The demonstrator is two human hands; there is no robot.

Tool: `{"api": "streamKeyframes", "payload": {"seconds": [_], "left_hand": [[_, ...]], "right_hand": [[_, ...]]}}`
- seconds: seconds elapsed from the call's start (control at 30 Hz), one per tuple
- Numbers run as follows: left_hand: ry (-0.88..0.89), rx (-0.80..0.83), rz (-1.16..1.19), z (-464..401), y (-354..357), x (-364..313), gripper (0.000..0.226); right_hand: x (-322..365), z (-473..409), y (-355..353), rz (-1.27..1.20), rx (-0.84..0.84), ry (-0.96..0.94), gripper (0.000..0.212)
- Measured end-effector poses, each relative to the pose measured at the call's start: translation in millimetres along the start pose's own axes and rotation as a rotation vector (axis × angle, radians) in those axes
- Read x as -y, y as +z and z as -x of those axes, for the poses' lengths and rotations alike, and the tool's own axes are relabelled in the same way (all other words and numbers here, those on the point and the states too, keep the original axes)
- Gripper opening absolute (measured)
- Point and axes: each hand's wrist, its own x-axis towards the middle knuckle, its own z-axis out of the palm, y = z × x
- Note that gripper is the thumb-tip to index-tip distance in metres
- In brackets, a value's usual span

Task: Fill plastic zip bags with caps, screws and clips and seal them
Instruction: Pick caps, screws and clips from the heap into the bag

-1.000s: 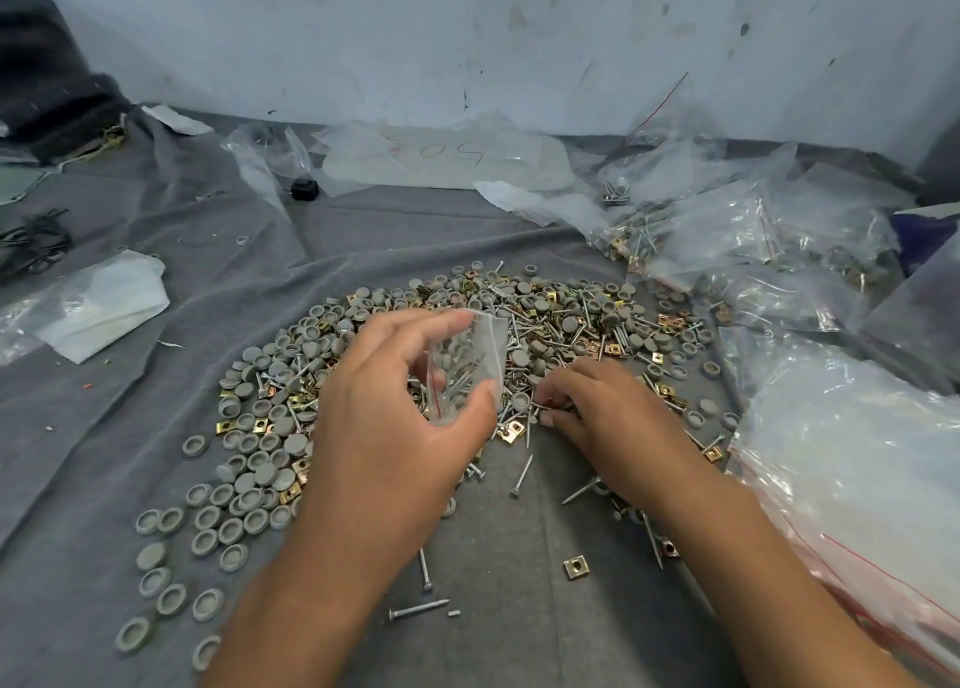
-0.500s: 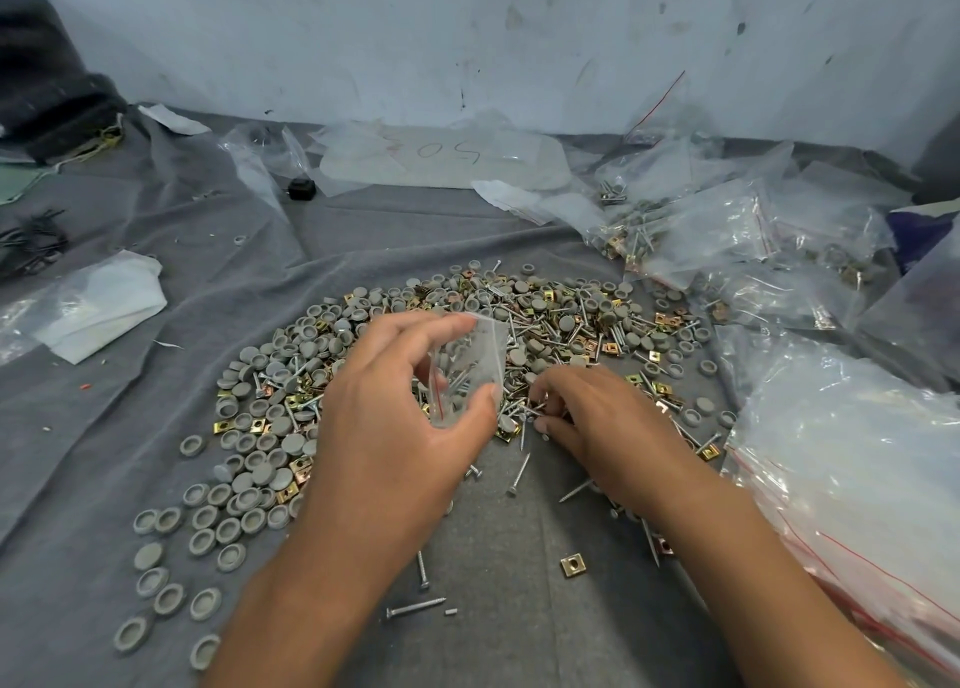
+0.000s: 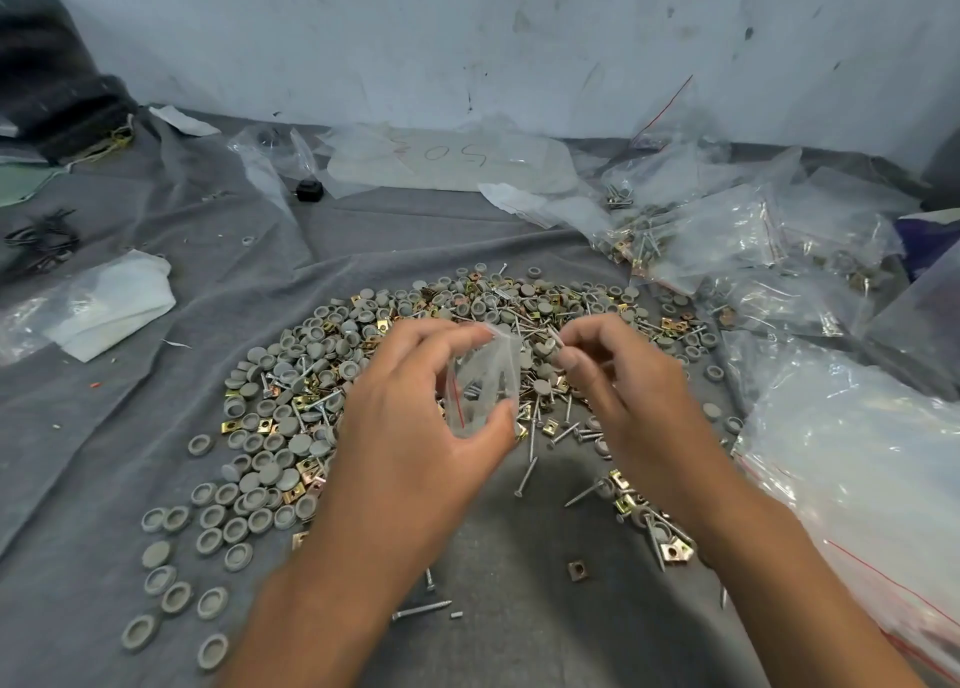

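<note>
Writing: a clear plastic sheet (image 3: 441,160) lying flat at the far edge near the wall bears faint handwritten marks that look like "50" and "3"; I cannot read them with certainty.
Small bag: a small clear plastic zip bag with a red line near its mouth (image 3: 480,383) is held above the pile, mouth turned toward the right hand, with a few grey pieces visible inside through the film.
Left hand: the left hand (image 3: 415,427) grips the small bag, thumb under its lower edge and fingers curled over the top, keeping the mouth spread.
Right hand: the right hand (image 3: 618,375) is just beside the bag's mouth, its fingers curled and pinching a thin silver screw (image 3: 555,338) at the tips.
Pile: a wide heap of grey round plastic caps (image 3: 270,427), silver screws (image 3: 524,479) and brass-coloured square metal clips (image 3: 675,550) is spread on the grey cloth (image 3: 130,427) beneath and around both hands.
Filled bags: clear zip bags holding screws and caps (image 3: 701,240) lie heaped at the far right.
Empty bags: a stack of clear red-lined zip bags (image 3: 857,459) sits at the near right, beside the right forearm.
Other: a folded white cloth inside clear plastic (image 3: 109,305) lies at the left; a small black object (image 3: 309,189) rests near the far edge.
</note>
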Motion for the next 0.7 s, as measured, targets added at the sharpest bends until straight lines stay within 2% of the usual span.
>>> {"api": "streamKeyframes", "payload": {"seconds": [0.07,0.13,0.3,0.4,0.5,0.57,0.63,0.7], "left_hand": [[0.019,0.011,-0.011,0.0,1.6,0.2,0.044],[0.033,0.029,-0.006,-0.1,3.4,0.0,0.045],[0.047,0.051,0.006,1.1,3.9,-0.3,0.047],[0.050,0.068,-0.002,1.4,4.0,-1.0,0.046],[0.039,0.066,-0.003,1.2,3.0,-1.7,0.044],[0.020,0.049,0.000,1.1,1.3,-1.4,0.043],[0.009,0.040,-0.001,0.9,0.1,-1.3,0.043],[0.003,0.037,0.001,0.5,-0.7,-1.6,0.044]], "right_hand": [[25.2,4.2,-5.3,-0.048,-0.097,-0.206,0.007],[41.1,10.1,-7.3,-0.007,-0.101,-0.341,0.011],[44.8,19.5,-9.8,0.221,-0.092,-0.372,0.010],[45.5,18.0,-7.4,0.213,-0.085,-0.379,0.016],[42.1,15.0,-8.6,0.048,-0.140,-0.336,0.019],[29.0,10.8,-13.4,0.010,-0.155,-0.231,0.018],[6.8,6.1,-18.2,0.152,-0.002,-0.045,0.021],[-14.1,4.7,-17.6,0.367,0.272,0.104,0.023]]}}
